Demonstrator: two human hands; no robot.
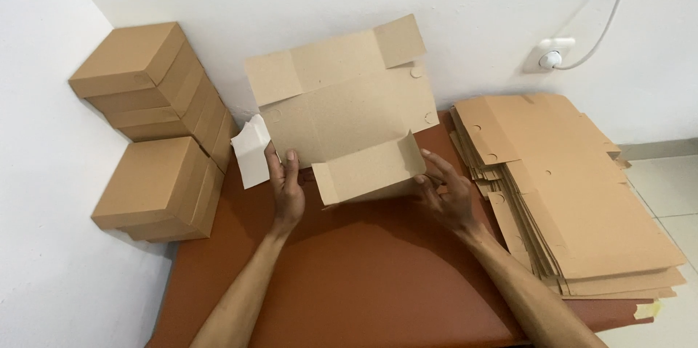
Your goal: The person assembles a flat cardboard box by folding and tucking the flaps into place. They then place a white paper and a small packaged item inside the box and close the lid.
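Far left against the wall: folded cardboard boxes [156, 130], stacked clear of the work. Left hand [285, 186] pinching the flat box blank [349, 119] at its lower left edge, steadying it over the brown counter [363, 282]. Right hand [447, 199] gripping the blank's raised front flap, bending it along the crease. Stack of flat blanks [574, 195] within reach, right.

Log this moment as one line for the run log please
left hand: holds cardboard blank | right hand: folds its front flap | flat stack right | folded boxes left
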